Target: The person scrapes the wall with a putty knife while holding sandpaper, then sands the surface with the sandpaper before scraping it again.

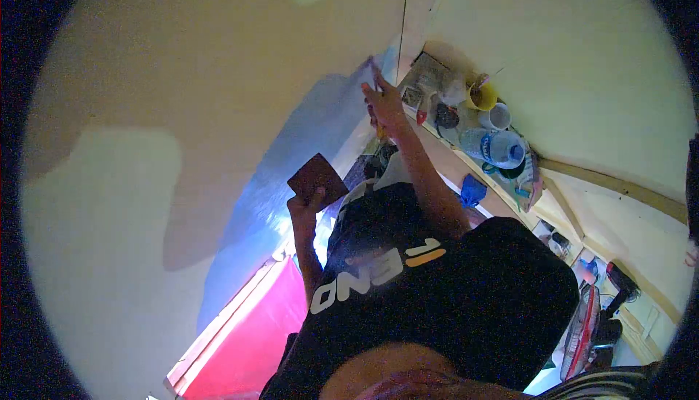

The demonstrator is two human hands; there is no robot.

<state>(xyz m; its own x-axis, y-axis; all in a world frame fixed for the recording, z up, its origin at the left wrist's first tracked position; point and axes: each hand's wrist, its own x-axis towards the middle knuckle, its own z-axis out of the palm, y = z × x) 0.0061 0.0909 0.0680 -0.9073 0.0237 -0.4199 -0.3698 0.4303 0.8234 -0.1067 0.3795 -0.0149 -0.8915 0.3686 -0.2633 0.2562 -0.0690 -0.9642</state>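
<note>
My left hand [302, 209] grips a flat, dark brown square sheet [318, 181] at its lower edge, with the thumb across its face. The sheet is stiff and plain, held in front of a pale wall [124, 203]. Farther out, my right hand [384, 105] reaches up along the wall close to a vertical seam, its fingers stretched and apart and the fingertips right at the surface. Blue-grey shadow lies on the wall between the two hands.
Right of my right arm, a shelf holds a yellow cup [482, 97], a white cup [496, 117] and a clear plastic bottle [491, 147]. A blue bag or cloth [473, 191] hangs below. A fan [582, 331] stands lower right; a pink panel [251, 338] is lower left.
</note>
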